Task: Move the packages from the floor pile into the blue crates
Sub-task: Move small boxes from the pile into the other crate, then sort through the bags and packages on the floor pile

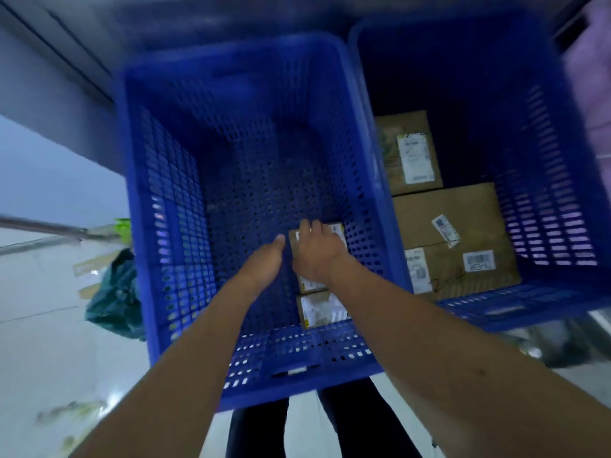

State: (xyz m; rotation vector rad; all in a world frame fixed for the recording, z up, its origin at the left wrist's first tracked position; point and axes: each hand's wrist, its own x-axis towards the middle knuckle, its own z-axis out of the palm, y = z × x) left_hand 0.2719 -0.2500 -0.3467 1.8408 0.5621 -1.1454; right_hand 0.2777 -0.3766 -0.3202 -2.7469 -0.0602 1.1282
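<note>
**Both hands down in the left crate, on a small box**

2 blue crates stand side by side on a pale floor. The left crate [172,206] is the landmark here. To its right, rim touching rim, is the right crate [555,180], which holds 2 brown cardboard boxes: a smaller labelled one [408,150] at the far side and a larger one [459,239] nearer the camera, the 2 lying against each other. Left of the left crate, on the floor, lies a crumpled dark green bag [114,295], with a grey rail running behind it. The crate's tall perforated walls ring the hands on every side.

Inside the left crate, in its near right corner, 2 small packages sit on the bottom. The nearer package [322,309] lies against the front wall, untouched. The farther package [334,233] is just beyond it.

Both forearms reach in over the front rim. The right hand [317,256] lies palm down on the farther package, fingers curled over its top in a grasp. The left hand [264,262] is beside it with fingers relaxed and the thumb tip near the box's left edge; contact cannot be told.
</note>
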